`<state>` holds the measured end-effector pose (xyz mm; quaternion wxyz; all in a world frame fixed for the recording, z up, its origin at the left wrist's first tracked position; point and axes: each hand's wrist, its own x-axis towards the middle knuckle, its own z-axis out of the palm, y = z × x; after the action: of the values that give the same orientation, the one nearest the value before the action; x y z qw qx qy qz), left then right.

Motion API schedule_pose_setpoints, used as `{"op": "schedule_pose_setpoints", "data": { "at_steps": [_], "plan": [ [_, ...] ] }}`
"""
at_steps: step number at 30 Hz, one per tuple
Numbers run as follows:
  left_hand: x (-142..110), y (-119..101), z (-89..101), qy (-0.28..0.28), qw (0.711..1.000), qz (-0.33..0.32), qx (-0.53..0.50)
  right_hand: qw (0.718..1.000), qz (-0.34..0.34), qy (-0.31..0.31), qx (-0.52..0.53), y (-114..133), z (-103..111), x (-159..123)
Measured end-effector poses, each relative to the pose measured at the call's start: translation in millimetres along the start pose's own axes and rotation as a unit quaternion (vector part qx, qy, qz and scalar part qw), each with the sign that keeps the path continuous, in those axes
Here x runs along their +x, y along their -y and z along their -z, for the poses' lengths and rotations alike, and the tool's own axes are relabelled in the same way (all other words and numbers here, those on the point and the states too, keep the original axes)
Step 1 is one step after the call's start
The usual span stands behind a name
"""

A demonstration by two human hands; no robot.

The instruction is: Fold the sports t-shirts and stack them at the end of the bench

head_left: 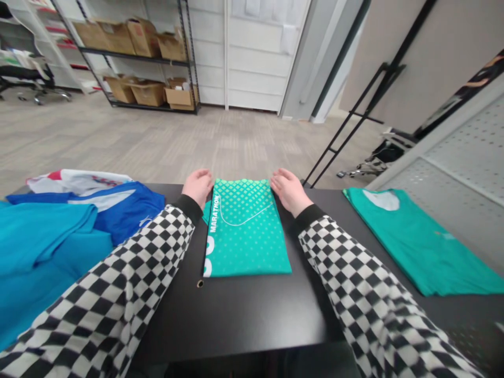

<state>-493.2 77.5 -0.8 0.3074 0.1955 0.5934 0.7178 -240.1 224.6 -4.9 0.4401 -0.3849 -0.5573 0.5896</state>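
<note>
A folded green shirt with a diamond pattern and the word MARATHON lies in the middle of the black table. My left hand rests at its far left corner, fingers curled down over the edge. My right hand lies at the far right corner, fingers together and bent onto the cloth. Both arms wear black-and-white checked sleeves.
A pile of blue shirts with a white and red one sits on the table's left. A plain green shirt lies flat at the right. Beyond the table are carpet floor, a shelf with cardboard boxes and a black stand.
</note>
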Motion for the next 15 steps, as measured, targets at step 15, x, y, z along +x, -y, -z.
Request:
{"op": "schedule_pose_setpoints", "data": {
  "at_steps": [15],
  "plan": [
    [-167,24,100.9,0.372,0.662,-0.314,0.570,0.748,0.178,0.307,-0.560,11,30,-201]
  ]
}}
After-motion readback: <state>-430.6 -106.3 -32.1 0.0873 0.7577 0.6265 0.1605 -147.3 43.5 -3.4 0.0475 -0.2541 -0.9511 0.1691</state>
